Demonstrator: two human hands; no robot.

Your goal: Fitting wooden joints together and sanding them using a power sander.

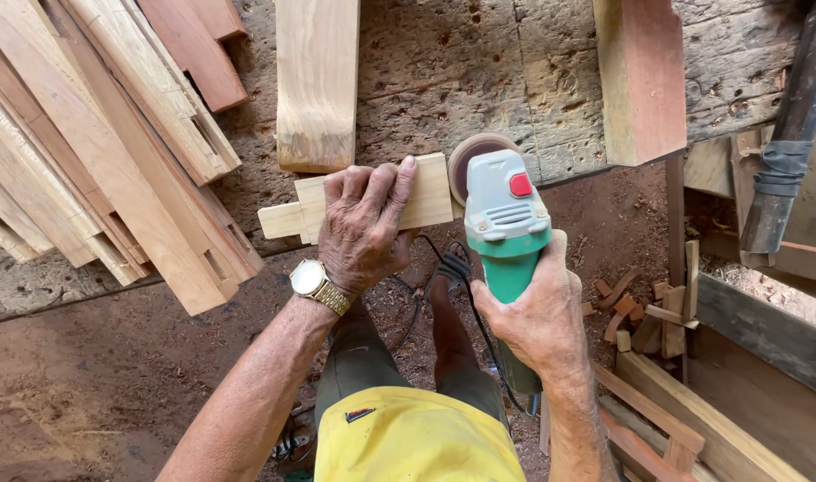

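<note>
Wood block (426,192) against green sander (508,228)

Hands (365,228) on wood block (430,192), sander (506,223)

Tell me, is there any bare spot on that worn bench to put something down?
Yes: the rough bench top lies bare between the pale upright board and the reddish block. The left is crowded with stacked planks. The near edge is taken by the left hand on a small wood piece and the right hand with the green sander.
</note>
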